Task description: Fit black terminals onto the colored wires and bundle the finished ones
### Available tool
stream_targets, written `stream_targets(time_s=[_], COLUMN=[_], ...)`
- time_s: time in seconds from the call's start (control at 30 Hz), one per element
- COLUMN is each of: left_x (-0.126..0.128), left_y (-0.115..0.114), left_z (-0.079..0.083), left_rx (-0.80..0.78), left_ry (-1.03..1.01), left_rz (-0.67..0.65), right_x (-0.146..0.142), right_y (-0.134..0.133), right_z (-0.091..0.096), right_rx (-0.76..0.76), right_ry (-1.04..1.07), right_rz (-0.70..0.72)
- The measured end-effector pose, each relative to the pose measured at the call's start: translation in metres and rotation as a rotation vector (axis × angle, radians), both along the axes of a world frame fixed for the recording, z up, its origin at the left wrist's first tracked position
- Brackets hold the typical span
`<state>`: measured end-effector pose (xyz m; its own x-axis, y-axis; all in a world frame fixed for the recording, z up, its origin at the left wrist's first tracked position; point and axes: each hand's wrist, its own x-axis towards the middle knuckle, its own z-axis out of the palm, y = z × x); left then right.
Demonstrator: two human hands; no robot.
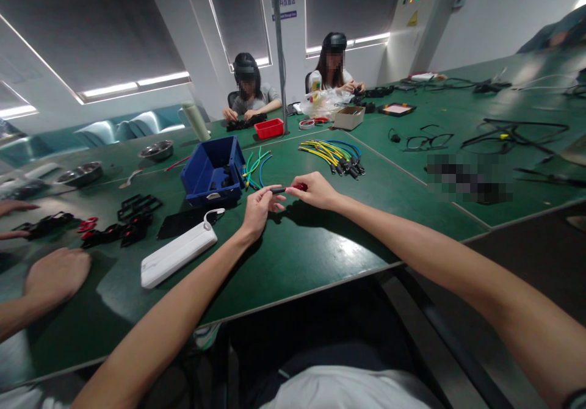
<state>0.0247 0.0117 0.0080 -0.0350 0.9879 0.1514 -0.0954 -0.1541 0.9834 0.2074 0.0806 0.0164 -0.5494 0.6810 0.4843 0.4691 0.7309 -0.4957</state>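
Observation:
My left hand (257, 209) and my right hand (315, 190) meet above the green table (302, 256), fingertips almost touching. Between them is a small piece with a black end (277, 190) and a red end (300, 187). The left fingers pinch the black end and the right fingers pinch the red end. Both hands are closed around it. Just beyond them stand a blue bin (213, 171) and a bundle of coloured wires with black plugs (333, 155).
A white power bank (177, 254) lies left of my left arm. Black and red clips (119, 221) sit further left, near another person's hand (55, 275). Two people sit at the far end beside a red tray (269, 129) and a cardboard box (348, 117).

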Motion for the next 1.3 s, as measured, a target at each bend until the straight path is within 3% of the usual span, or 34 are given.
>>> stream_targets(time_s=[1.3], left_x=[-0.0044], left_y=[0.0022], left_z=[-0.003], left_rx=[-0.002], left_ry=[-0.027], left_rz=[-0.049], right_x=[-0.0006], right_y=[0.0057], right_z=[-0.0048], right_rx=[0.002], right_ry=[0.034], right_rz=[0.061])
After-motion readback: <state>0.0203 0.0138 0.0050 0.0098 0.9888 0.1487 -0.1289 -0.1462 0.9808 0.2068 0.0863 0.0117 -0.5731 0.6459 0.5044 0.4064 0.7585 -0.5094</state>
